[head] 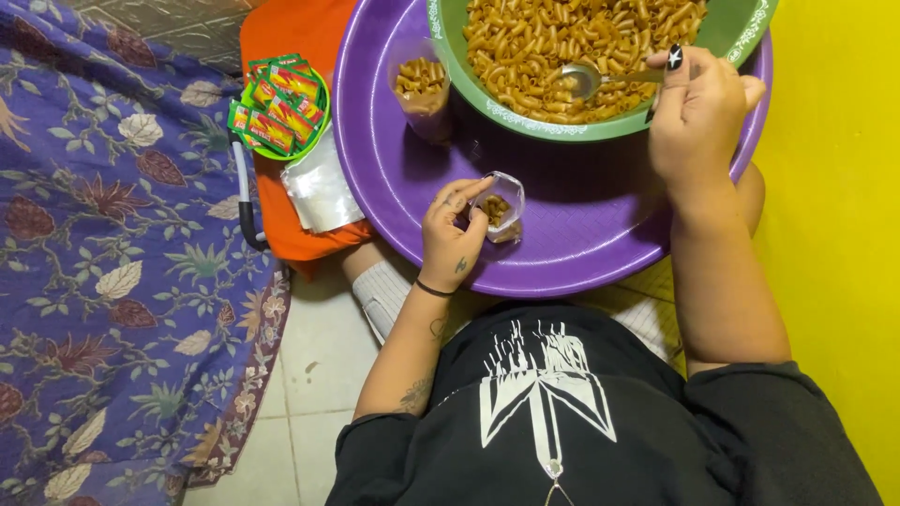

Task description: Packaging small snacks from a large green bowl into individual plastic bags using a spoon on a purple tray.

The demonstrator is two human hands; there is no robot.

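Small bag (497,208) in left grip (454,234)

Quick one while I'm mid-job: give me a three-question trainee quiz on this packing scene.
1. True or false: the left hand holds a small clear bag with some pasta in it.
2. What does the right hand hold? A) a fork B) a spoon C) a knife
3. Fill in: the green bowl of pasta sits in a ____ basin.

Key
1. True
2. B; it rests in the pasta.
3. Purple; a filled bag also stands in it, and sachets lie outside to the left.
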